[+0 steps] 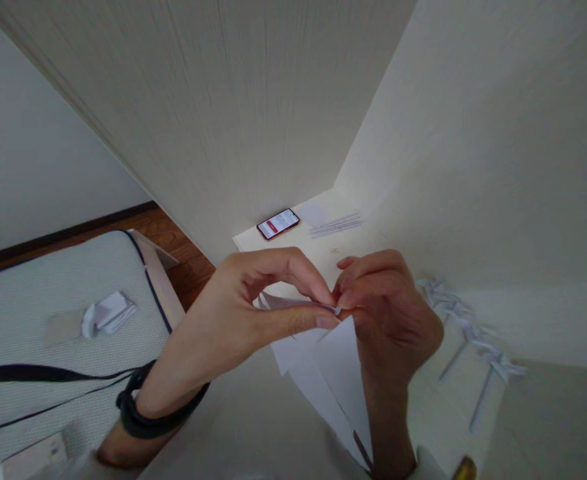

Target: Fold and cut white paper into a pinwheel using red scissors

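Both hands meet over a pale desk (253,420) and pinch a folded white sheet of paper (336,363). My left hand (246,313), with a black band on its wrist, grips the paper's top edge between thumb and forefinger. My right hand (391,313) pinches the same fold from the other side, fingertips touching the left ones. The paper hangs down in pointed flaps toward me.
A red-edged phone (277,223) lies lit at the desk's far end, beside thin paper strips (336,225). Several finished paper flowers on stems (466,333) lie at the right. Tall cabinet walls enclose the desk. A mattress (38,300) with crumpled paper (108,312) sits at left.
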Motion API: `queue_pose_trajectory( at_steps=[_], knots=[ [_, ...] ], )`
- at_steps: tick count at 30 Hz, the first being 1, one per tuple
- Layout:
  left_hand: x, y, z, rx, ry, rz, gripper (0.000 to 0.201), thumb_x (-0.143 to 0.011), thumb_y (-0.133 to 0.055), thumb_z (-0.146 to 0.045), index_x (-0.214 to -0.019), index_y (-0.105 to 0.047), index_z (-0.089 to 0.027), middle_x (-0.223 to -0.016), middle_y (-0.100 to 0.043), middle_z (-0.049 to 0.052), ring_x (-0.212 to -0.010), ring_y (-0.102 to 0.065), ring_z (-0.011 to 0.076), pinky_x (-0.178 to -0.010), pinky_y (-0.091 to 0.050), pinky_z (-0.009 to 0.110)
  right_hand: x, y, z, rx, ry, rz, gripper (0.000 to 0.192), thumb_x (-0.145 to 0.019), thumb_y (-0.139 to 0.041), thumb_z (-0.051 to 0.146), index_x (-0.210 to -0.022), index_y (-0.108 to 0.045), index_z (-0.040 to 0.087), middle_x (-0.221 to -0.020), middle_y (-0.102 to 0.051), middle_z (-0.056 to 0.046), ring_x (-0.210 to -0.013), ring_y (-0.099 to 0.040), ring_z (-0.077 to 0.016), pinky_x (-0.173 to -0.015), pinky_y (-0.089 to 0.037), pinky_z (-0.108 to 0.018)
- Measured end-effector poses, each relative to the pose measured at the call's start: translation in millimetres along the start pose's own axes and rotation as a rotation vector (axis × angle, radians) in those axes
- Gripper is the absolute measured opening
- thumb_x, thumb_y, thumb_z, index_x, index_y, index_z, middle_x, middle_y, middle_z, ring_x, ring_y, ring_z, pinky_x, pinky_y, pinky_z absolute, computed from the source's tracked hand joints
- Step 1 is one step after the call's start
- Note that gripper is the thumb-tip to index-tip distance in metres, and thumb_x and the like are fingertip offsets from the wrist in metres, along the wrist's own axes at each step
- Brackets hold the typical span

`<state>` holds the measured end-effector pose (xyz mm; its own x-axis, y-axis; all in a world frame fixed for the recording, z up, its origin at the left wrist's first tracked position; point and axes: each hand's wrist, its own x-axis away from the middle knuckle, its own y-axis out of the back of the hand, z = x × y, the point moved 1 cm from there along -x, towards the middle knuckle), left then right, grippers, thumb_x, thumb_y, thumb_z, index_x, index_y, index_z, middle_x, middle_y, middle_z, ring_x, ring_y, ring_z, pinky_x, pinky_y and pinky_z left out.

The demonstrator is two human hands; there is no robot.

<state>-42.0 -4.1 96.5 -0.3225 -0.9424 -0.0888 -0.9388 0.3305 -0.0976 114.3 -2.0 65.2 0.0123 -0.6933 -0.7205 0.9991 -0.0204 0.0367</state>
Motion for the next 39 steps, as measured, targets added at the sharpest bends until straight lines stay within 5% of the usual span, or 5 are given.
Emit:
queue_pose_trajectory(
  at_steps=[25, 39],
  knots=[
    [-2.5, -4.7, 3.8, 0.079, -0.07, 0.027, 0.012, -0.076, -0.075, -0.009, -0.072, -0.074, -0.02, -0.067, -0.069, -0.006, -0.062, -0.061, 0.0046, -0.057, -0.047, 0.012, -1.9, -2.0, -4.9, -0.193, -0.038, 0.032, 0.015, -0.087, -0.07, 0.033, -0.079, -0.067, 0.021, -0.078, -0.058, 0.0, -0.072, -0.055, -0.0135, -0.074, -0.051, -0.032],
    [6.8, -10.3, 2.7, -0.218, -0.421, -0.116, 0.016, -0.076, -0.074, -0.007, -0.082, -0.068, -0.021, -0.078, -0.072, -0.002, -0.071, -0.067, 0.0131, -0.067, -0.053, 0.026, -8.1, -1.7, -1.1, -0.201, -0.049, 0.012, 0.014, -0.083, -0.076, 0.029, -0.074, -0.069, 0.021, -0.075, -0.058, 0.001, -0.071, -0.056, -0.0123, -0.07, -0.05, -0.028]
  ],
)
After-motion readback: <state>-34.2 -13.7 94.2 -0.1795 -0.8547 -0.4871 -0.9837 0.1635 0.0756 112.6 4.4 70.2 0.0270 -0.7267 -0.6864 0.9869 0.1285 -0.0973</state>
